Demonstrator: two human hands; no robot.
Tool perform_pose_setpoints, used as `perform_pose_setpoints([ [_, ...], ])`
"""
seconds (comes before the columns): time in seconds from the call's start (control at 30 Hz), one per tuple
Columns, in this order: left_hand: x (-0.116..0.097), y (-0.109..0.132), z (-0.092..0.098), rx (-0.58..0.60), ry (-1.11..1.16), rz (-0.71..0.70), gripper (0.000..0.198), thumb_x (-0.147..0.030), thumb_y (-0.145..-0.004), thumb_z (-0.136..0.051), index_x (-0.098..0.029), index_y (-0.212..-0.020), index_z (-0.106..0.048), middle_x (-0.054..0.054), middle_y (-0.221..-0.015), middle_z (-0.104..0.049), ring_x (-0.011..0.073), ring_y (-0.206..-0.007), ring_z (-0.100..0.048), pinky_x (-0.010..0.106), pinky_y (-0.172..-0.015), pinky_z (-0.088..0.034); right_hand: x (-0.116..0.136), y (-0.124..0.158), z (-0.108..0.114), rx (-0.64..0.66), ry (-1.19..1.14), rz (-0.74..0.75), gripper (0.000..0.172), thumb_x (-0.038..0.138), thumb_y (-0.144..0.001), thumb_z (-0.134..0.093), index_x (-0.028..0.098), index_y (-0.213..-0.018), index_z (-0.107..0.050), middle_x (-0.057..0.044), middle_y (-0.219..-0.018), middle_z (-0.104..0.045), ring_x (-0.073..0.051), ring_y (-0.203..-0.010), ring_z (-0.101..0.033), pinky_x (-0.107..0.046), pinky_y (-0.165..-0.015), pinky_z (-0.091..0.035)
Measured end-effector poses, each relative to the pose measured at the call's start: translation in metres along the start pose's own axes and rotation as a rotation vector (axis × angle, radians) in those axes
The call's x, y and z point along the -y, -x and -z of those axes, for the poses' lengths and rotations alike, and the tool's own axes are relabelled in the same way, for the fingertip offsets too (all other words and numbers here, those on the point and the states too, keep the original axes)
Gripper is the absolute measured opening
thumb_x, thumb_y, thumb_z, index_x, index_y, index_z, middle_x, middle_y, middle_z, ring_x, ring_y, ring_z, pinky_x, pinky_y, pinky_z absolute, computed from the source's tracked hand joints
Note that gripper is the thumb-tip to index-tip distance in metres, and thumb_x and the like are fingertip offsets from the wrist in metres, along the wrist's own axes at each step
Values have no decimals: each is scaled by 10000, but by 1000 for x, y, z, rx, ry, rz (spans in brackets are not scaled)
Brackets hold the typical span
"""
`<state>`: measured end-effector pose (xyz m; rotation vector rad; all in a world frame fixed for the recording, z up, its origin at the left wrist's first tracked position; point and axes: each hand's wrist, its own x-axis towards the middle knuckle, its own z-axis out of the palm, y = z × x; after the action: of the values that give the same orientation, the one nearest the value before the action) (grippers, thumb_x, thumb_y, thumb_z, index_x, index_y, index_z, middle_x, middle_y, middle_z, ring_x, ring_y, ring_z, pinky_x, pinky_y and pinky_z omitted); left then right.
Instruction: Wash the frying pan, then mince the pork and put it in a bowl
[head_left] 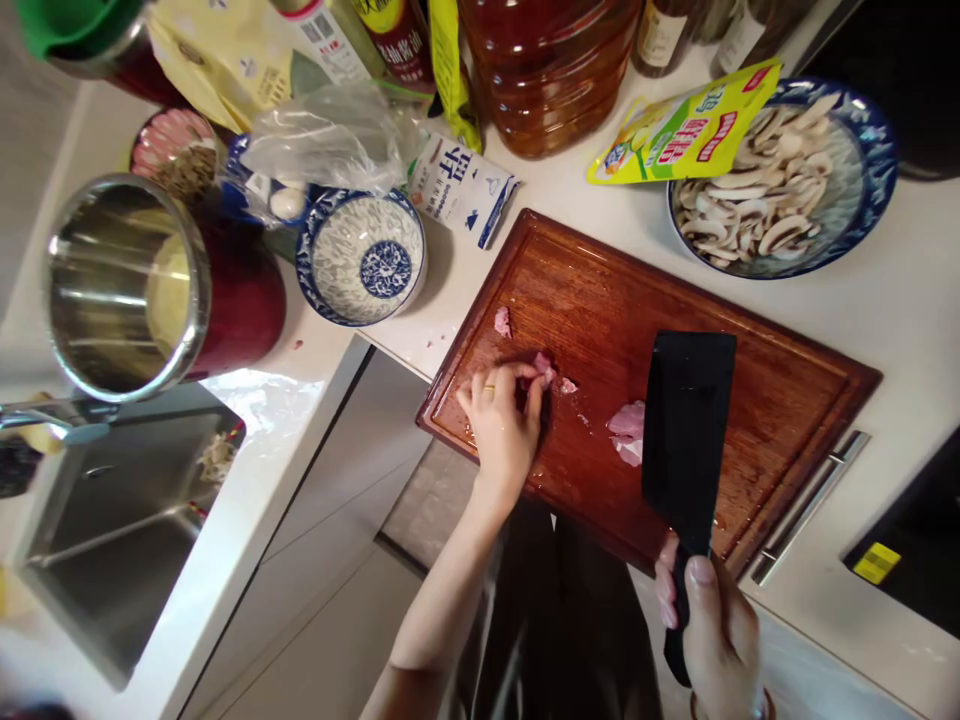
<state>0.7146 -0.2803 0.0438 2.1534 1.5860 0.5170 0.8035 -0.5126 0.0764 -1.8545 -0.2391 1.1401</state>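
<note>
left hand (502,418) pinched on small raw meat piece (543,368) | piece on wooden cutting board (600,290) | right hand (712,620) clamped round handle of black cleaver (688,430) | larger meat slice (626,422) left of blade

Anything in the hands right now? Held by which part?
Right hand: black cleaver, by its handle. Left hand: at a small piece of raw meat; can't tell whether gripped or only touched.
</note>
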Motion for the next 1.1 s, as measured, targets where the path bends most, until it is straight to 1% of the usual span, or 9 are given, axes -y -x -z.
perform_pose_setpoints([
  [0.17, 5, 3, 2, 65, 123, -51, 209, -299, -811, -640, -208, -998, -619, 49, -923, -638, 192, -905, -560, 349, -827, -439, 5, 1, 0, -9, 29, 14, 290, 430, -947, -346, 204, -839, -492, 36, -561, -448, -95, -452, -424, -223, -427, -375],
  [0.3, 9, 9, 3, -2, 279, -121, 84, -235, -848, -591, -211, -912, -639, 41, -947, -667, 176, -961, -604, 350, -864, -476, 6, 2, -1, -7, 31, 14, 293, 430, -948, -342, 202, -841, -492, 33, -564, -450, -94, -447, -416, -224, -421, -369],
  [0.5, 11, 19, 5, -110, 352, -304, 154, -127, -837, -574, -235, -934, -626, 21, -984, -683, 163, -979, -620, 364, -867, -497, 2, 3, -3, -9, -8, -7, 297, 424, -952, -332, 202, -856, -505, 30, -569, -469, -89, -447, -424, -214, -423, -375],
  [0.6, 10, 22, 4, -156, 413, -304, 170, -104, -819, -586, -234, -927, -598, 19, -962, -681, 157, -939, -625, 361, -843, -500, -1, 4, -1, -11, -24, -19, 292, 420, -949, -343, 199, -867, -514, 26, -578, -479, -89, -452, -432, -213, -424, -377],
  [0.7, 4, 24, 4, -162, 573, -153, 97, -148, -830, -584, -223, -887, -559, 25, -928, -675, 155, -912, -637, 342, -816, -511, 1, 4, -1, -6, -38, -9, 292, 418, -949, -342, 201, -843, -505, 28, -574, -466, -90, -452, -428, -214, -423, -373],
  [0.77, -1, 25, 6, -158, 699, 55, 94, -215, -822, -610, -217, -891, -548, 27, -898, -663, 146, -863, -644, 306, -773, -520, 5, 2, -3, 11, -50, 13, 292, 417, -948, -340, 203, -826, -496, 30, -569, -456, -90, -447, -425, -213, -417, -369],
  [0.87, -5, 25, 16, -82, 992, 381, 251, -277, -795, -645, -235, -1026, -554, 14, -896, -644, 118, -793, -631, 264, -743, -516, 15, -4, -13, 49, -65, 67, 257, 409, -937, -376, 201, -852, -501, 35, -571, -457, -82, -430, -415, -208, -406, -365],
  [0.97, 2, 25, 41, 17, 1432, 590, 290, -244, -794, -626, -249, -1079, -572, 8, -924, -636, 113, -820, -617, 268, -790, -508, 29, -5, -31, 105, -47, 121, 233, 410, -915, -432, 197, -873, -515, 39, -574, -462, -76, -417, -412, -206, -403, -375],
  [1.1, 33, 26, 98, 14, 1909, 744, 239, -174, -785, -592, -183, -1022, -620, 26, -888, -632, 121, -825, -609, 264, -784, -505, 52, 4, -76, 216, 26, 157, 266, 445, -884, -482, 187, -880, -548, 30, -574, -480, -83, -421, -434, -205, -391, -387],
])
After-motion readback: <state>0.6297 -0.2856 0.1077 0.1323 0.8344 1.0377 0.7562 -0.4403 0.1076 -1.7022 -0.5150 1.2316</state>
